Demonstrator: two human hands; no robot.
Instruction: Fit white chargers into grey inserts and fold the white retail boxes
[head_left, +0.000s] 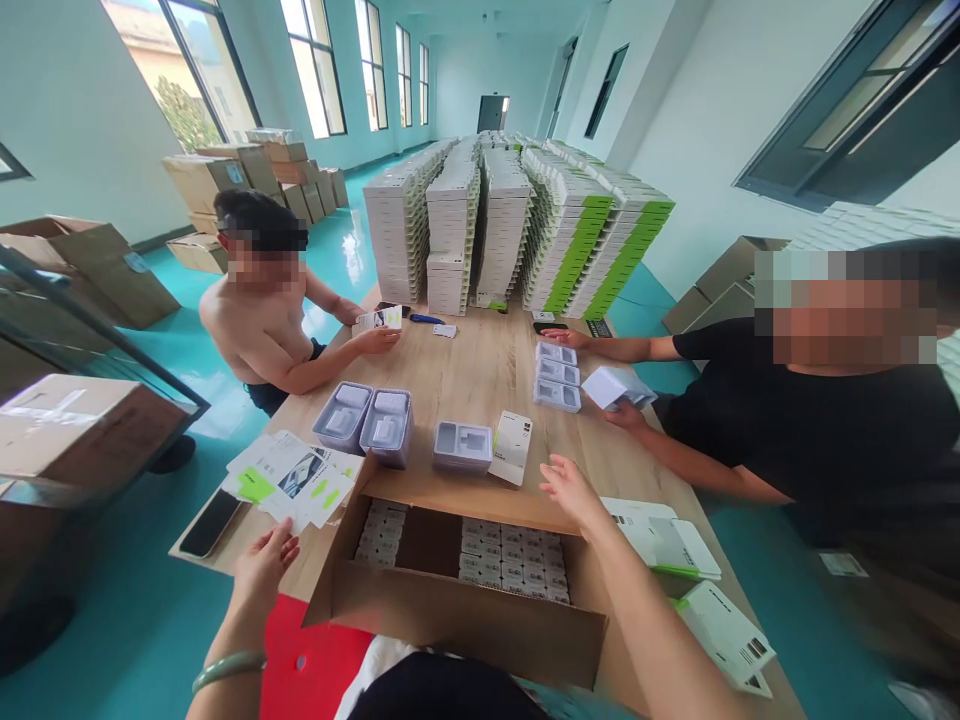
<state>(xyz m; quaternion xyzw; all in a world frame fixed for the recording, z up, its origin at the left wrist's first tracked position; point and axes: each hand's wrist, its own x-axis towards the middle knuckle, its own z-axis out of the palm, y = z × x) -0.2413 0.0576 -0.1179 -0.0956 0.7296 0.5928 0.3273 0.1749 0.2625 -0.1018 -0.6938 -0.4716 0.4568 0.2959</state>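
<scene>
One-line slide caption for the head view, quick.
Left hand by overlapping printed sheets, right hand open near flat white packaging, with small white items in an open cardboard box.

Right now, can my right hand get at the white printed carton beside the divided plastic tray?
Probably yes: your right hand looks empty, close beside the white printed carton, nothing visible between them.

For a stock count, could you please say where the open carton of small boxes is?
In the head view, the open carton is at lower centre, right of the left hand, with the plastic trays just beyond it.
</scene>
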